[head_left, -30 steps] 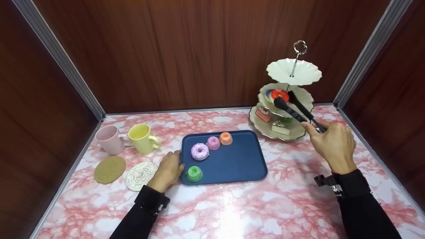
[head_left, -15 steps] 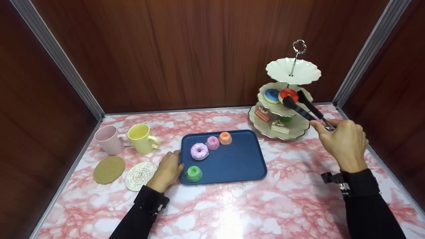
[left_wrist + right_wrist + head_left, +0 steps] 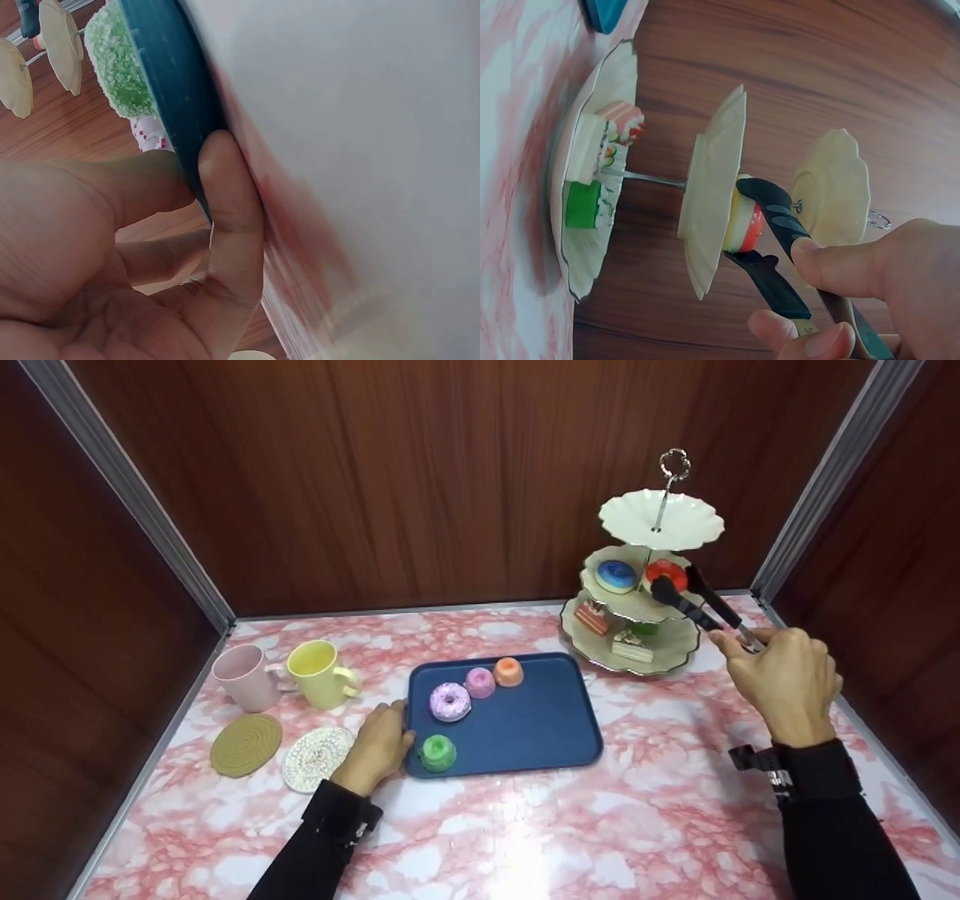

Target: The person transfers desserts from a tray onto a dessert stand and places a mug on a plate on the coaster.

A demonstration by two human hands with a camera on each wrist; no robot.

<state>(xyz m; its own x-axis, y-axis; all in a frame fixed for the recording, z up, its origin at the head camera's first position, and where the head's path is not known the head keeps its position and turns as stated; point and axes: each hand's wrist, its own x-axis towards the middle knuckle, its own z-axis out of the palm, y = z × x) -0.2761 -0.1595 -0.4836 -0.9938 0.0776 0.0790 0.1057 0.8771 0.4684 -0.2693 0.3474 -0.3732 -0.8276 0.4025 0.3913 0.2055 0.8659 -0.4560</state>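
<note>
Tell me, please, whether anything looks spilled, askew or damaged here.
Nothing stands out: the pink mug, yellow mug and tiered stand are upright, no spill or damage shows, and the tongs in the right hand straddle the red doughnut.

Matt plastic-looking tray [image 3: 525,727] in the left hand [image 3: 381,741]; metal-and-plastic tongs [image 3: 686,606] in the right hand [image 3: 786,682]; glossy, ceramic-looking stand [image 3: 634,519] beyond.

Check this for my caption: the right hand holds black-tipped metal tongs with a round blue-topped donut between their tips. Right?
Wrong colour: the right hand holds the tongs with a round red-topped donut between their tips, the head view shows.
</note>
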